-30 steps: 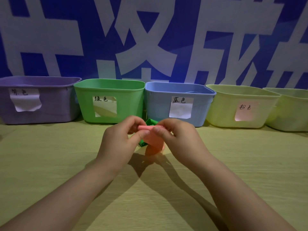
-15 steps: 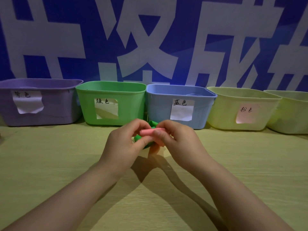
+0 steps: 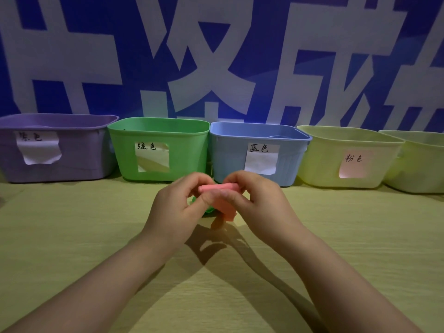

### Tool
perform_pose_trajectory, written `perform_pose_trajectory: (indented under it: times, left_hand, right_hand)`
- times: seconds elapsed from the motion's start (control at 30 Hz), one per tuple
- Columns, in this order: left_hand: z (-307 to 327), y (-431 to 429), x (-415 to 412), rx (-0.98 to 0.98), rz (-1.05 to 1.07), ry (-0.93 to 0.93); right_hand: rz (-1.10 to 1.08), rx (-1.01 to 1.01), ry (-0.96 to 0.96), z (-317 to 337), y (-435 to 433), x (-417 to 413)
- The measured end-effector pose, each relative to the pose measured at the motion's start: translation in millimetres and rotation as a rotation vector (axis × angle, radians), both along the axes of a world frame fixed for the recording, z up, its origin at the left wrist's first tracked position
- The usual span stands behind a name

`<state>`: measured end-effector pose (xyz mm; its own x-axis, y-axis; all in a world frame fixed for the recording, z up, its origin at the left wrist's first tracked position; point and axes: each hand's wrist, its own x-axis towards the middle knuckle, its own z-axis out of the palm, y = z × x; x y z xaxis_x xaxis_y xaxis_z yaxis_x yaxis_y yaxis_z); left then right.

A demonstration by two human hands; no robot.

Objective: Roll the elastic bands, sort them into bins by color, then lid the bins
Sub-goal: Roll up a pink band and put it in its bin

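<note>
Three bin labels (image 3: 151,157): 绿色 (image 3: 147,146), 蓝色 (image 3: 258,148), 粉色 (image 3: 353,158)

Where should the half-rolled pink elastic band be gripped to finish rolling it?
Pinch the rolled top edge of the pink elastic band at both ends, one hand from each side, as the left hand and right hand do: the roll lies level and its loose tail hangs below.

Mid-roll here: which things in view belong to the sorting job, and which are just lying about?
Job: left hand, right hand, pink band pinched between them, green band, purple bin, green bin, blue bin, pale bin labelled pink, second pale bin.
Just there: table, lettered blue backdrop.
</note>
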<state>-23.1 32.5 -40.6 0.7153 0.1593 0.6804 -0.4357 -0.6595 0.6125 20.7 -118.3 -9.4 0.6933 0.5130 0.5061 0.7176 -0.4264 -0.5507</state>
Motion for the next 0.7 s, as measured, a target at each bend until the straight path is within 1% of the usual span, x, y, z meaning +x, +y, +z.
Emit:
perform_pose_trajectory:
  times: [0.1,0.33,0.47,0.6,0.7]
  left_hand:
    - [2.5,-0.3,-0.4,0.034,0.030,-0.024]
    - [2.5,1.2,-0.7,0.079,0.060,-0.009]
    - [3.5,0.3,-1.3,0.047,0.048,0.020]
    - [4.5,-2.4,-2.7,-0.014,0.008,0.070]
    - [3.8,-1.9,-2.2,-0.015,0.006,0.052]
  right_hand:
    - [0.009,-0.028,0.012,1.0,0.1,-1.4]
    - [0.066,0.068,0.154,-2.5,0.7,-0.9]
    - [0.061,0.058,0.072,-2.2,0.9,-1.6]
    - [0.050,0.083,0.068,-2.5,0.4,-0.1]
    - [0.024,0.027,0.032,-1.6,0.2,0.2]
